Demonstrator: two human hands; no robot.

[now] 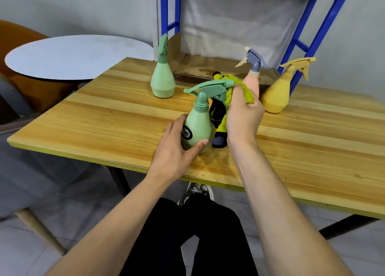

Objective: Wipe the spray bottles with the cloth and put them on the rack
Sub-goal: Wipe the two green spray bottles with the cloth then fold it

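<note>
A green spray bottle (199, 125) with a black round label stands on the wooden table (104, 127); my left hand (177, 144) grips its base. My right hand (242, 117) holds a yellow-green fluffy cloth (239, 86) pressed against the bottle's spray head. A second green bottle (163, 77) stands further back on the left. Behind my right hand is a pink bottle (253, 82) with a grey-blue sprayer, partly hidden. A yellow bottle (278, 92) stands at the right. The blue rack (308, 38) rises at the table's far side.
A dark part of the cloth (218, 140) hangs down to the table beside the held bottle. A round white table (77, 57) and an orange chair (18, 38) stand at the left. My legs and a sneaker (195, 193) show beneath the table's near edge.
</note>
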